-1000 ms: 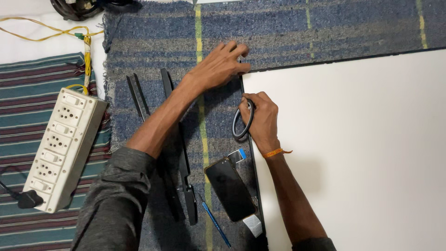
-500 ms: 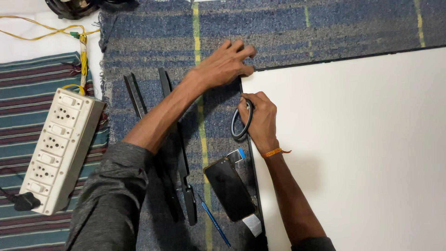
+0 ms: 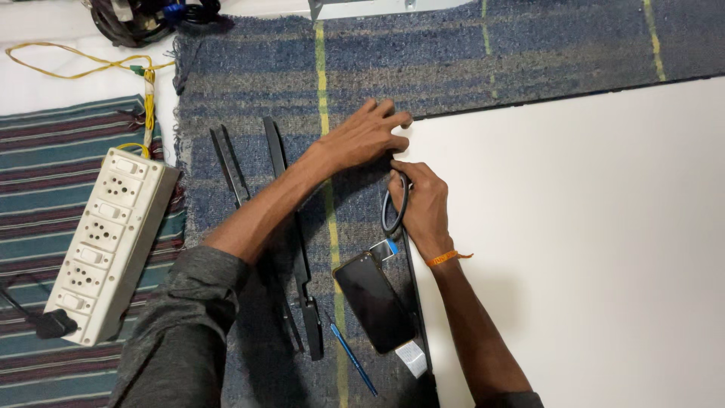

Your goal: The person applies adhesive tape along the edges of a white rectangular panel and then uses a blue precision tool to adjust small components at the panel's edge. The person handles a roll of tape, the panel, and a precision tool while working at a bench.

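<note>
A large white flat panel (image 3: pixel 589 227) with a thin black edge lies on a blue-grey woven mat (image 3: pixel 453 60). My left hand (image 3: pixel 366 136) rests flat at the panel's upper left corner, fingers together and pressing down. My right hand (image 3: pixel 419 204) sits on the panel's left edge just below that corner, gripping a dark loop-shaped pry tool (image 3: pixel 394 208) held against the edge. An orange thread band circles my right wrist. A black phone (image 3: pixel 374 302) lies on the mat beside the panel's edge, below my right hand.
Long black plastic strips (image 3: pixel 283 227) lie on the mat left of my arm. A blue pen (image 3: pixel 353 361) sits near the phone. A white power strip (image 3: pixel 106 242) lies on a striped cloth at left, with a yellow cable (image 3: pixel 91 68) above it.
Both hands stay at the panel's corner; my right hand shifts slightly along the edge with the loop tool. The view has drifted a little.
</note>
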### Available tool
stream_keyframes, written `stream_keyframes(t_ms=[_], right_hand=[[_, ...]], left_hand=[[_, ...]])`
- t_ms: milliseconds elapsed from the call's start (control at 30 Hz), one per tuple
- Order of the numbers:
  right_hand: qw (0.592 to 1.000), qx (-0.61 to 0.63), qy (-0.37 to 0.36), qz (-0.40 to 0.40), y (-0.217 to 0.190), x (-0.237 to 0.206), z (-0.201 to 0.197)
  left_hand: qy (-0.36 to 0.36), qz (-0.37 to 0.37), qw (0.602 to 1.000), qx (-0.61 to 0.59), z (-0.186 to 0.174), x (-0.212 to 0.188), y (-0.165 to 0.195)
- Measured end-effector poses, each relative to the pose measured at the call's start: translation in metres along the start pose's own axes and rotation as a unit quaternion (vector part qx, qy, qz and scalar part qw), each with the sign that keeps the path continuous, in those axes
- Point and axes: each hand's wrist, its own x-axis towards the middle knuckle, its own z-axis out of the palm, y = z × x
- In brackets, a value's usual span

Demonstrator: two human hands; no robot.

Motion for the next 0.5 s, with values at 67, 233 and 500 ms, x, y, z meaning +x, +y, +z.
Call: stream_keyframes(t_ms=[67, 233, 500], right_hand=[[1.0, 0.002, -0.006, 0.016, -0.01, -0.021, -0.013], [0.997, -0.05, 0.029, -0.043, -0.035, -0.099, -0.052], [0.995, -0.059, 0.029, 0.069, -0.055, -0.201, -0.072]], left_hand=[[0.01, -0.006, 1.0, -0.01, 0.0, -0.003, 0.002], [0.019, -0.025, 0.999, -0.019, 0.005, -0.006, 0.003], [0.026, -0.024, 0.999, -0.004, 0.014, -0.009, 0.001]])
